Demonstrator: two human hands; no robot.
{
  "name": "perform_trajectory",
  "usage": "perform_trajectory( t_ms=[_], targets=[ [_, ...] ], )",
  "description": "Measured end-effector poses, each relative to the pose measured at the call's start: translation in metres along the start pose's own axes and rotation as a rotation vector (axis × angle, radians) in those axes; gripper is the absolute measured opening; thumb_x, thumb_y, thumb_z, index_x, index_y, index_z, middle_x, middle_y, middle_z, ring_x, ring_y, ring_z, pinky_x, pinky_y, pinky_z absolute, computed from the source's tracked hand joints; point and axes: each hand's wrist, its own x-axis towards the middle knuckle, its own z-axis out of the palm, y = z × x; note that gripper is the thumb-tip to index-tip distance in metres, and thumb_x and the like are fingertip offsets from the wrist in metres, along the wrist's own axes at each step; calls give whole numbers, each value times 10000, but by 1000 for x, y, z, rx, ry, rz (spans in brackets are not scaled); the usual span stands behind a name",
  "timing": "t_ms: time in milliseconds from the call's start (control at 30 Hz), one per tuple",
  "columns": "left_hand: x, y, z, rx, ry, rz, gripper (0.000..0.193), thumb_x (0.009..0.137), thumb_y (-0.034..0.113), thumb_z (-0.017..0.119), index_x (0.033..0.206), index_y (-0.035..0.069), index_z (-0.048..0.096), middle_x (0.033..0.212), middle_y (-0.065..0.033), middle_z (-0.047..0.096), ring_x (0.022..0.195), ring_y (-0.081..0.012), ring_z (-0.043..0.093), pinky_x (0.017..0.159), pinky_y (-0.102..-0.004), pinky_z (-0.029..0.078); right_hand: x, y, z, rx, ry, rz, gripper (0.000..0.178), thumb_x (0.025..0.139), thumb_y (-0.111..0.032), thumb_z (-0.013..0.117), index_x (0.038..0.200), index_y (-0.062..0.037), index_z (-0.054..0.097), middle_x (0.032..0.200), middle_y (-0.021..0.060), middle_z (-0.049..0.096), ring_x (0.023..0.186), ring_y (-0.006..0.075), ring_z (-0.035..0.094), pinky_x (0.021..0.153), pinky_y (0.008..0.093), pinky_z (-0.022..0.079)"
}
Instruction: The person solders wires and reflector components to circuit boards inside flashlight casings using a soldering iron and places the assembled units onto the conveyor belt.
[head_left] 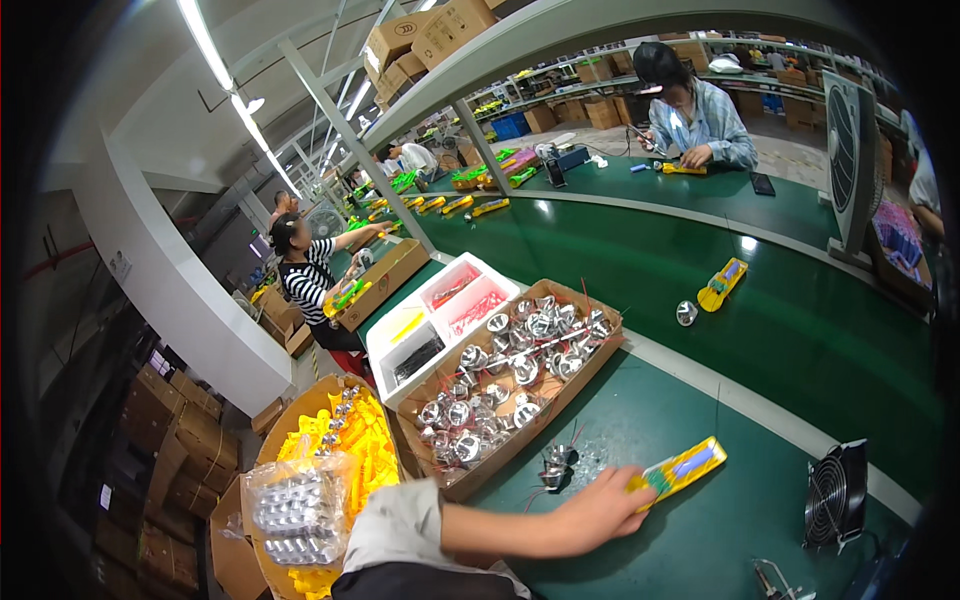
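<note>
The left hand (597, 512) has its fingers bent and pressed around the near end of a yellow housing (713, 453), with only little space between them, as much as the end is thick. The right hand is not shown, so I cannot tell its state. The housing is at the green worktop (620, 420), between the middle of it and its far edge, slanting toward the far right corner; if its underside touches the surface, I cannot tell.

Inside it are a violet cylinder (692, 463) and a green circuit board (658, 484), the board just beside the fingers. I judge the shell to be light, stiff plastic, a bit smooth, with most of its weight in the cylinder. The board is probably the fragile part, so the outer side walls seem the safest hold, without pressing on the board.

Just beyond the hand, toward the left edge of the worktop, lies a shiny lamp part (557, 468) with thin wires, which perhaps bend easily. Near the right edge stands a black fan (836, 495)
</note>
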Motion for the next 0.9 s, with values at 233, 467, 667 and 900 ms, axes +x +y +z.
perform_trajectory(
  t_ms=[233, 467, 667, 900],
  targets=[
    [-74, 18, 43, -184, 187, -133, 245, 753, 171, 615, 963, 64, 547, 1146, -191, 438, 976, -335, 470, 826, -371, 418, -5, 5, 0, 116, 134, -223, 211, 791, -122, 551, 809, 60, 447, 566, 103, 483, 437, 144, 445, 375, 239, 358],
    [-79, -3, 11, -219, 422, -237, 239, 710, 123, 654, 927, 54, 580, 1025, -129, 537, 908, -261, 521, 768, -314, 435, -5, 14, 12, 132, 160, -324, 188, 781, -116, 547, 801, 49, 460, 546, 110, 488, 417, 148, 441, 361, 233, 355],
    [-66, -71, -35, -218, 712, -499, 126, 769, 94, 581, 854, 2, 586, 748, -114, 573, 625, -213, 572, 589, -288, 456, -1, 36, 11, 163, 170, -279, 155, 809, -129, 525, 797, -5, 432, 568, 50, 451, 415, 77, 400, 369, 176, 320],
    [-5, -107, -31, 132, 265, -594, 184, 751, 148, 561, 737, -32, 599, 711, -204, 588, 681, -348, 578, 628, -396, 464, -4, 42, 18, 178, 95, -263, 117, 864, -131, 467, 818, -43, 405, 590, 7, 414, 418, 18, 337, 372, 133, 273]
  ],
)
